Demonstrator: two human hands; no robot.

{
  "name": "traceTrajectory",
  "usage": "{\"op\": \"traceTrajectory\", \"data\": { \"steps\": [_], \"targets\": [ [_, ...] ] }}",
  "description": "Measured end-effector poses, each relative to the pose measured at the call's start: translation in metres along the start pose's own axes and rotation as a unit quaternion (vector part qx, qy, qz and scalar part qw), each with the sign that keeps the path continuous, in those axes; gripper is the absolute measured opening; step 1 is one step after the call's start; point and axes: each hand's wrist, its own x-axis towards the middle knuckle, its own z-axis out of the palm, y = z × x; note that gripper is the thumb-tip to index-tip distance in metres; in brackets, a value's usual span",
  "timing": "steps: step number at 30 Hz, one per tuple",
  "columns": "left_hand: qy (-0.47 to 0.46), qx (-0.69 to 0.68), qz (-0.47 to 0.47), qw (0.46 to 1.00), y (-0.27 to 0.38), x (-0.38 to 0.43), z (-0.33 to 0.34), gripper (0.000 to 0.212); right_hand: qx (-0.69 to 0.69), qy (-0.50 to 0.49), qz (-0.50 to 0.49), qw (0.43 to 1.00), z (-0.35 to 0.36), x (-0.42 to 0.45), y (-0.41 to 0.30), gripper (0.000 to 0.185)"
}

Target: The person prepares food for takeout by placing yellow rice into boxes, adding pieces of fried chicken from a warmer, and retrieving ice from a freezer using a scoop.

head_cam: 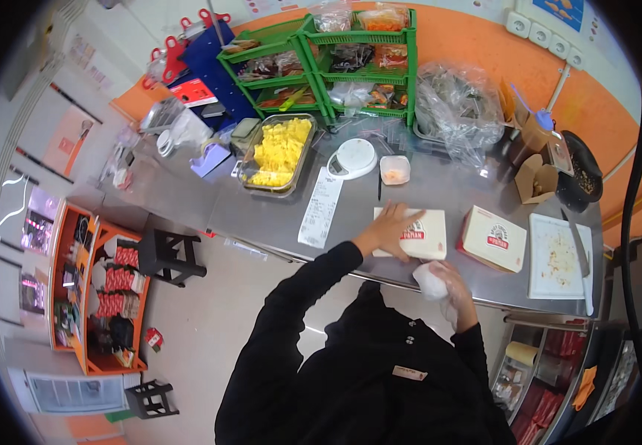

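My left hand (389, 229) spans a closed off-white and red paper food box (435, 233), with its thumb by the near edge and fingers reaching the far edge. In my right hand (457, 292) is a rounded white bundle (430, 281), held just off the counter's front edge. Thin clear plastic covers part of that hand; whether it is a glove or a bag, I cannot tell. What the bundle contains is hidden. A second closed paper food box (493, 239) sits to the right of the first, turned at an angle.
A knife (576, 242) lies on a white cutting board (541, 261) at the right. Behind the boxes are a small tub (395, 169), a pen (379, 188) and a round scale (354, 157). Left are a printed receipt (319, 208) and a tray of yellow food (282, 153).
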Motion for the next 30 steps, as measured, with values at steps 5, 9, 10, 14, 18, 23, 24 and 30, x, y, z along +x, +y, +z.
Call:
{"op": "traceTrajectory", "data": {
  "steps": [5, 9, 10, 14, 18, 23, 24, 30],
  "targets": [
    [0.082, -0.045, -0.002, 0.996, 0.005, -0.014, 0.007, 0.099, 0.185, 0.189, 0.046, 0.963, 0.035, 0.007, 0.009, 0.041],
    [0.013, -0.131, -0.029, 0.991, 0.001, -0.016, -0.002, 0.094, 0.231, 0.209, -0.021, 0.95, 0.037, 0.007, 0.028, 0.048],
    [0.006, -0.139, -0.026, 0.99, 0.0, -0.017, -0.004, 0.094, 0.236, 0.195, -0.035, 0.951, 0.042, 0.008, 0.024, 0.05],
    [-0.08, -0.179, -0.076, 0.978, -0.004, -0.018, -0.014, 0.088, 0.001, 0.157, 0.039, 0.987, 0.042, 0.011, 0.018, 0.067],
    [-0.14, -0.412, -0.098, 0.895, -0.026, -0.005, -0.04, 0.077, -0.12, 0.157, 0.053, 0.979, 0.051, 0.019, -0.005, 0.073],
    [-0.315, -0.66, -0.155, 0.665, -0.096, 0.038, -0.07, 0.056, 0.018, 0.075, 0.117, 0.99, 0.03, 0.016, -0.005, 0.072],
    [-0.305, -0.711, -0.169, 0.61, -0.112, 0.043, -0.08, 0.054, 0.018, 0.076, 0.119, 0.99, 0.032, 0.018, -0.013, 0.072],
    [-0.379, -0.583, -0.169, 0.698, -0.125, 0.069, -0.101, 0.055, 0.131, 0.009, 0.121, 0.984, 0.059, 0.03, -0.069, 0.055]
  ]
}}
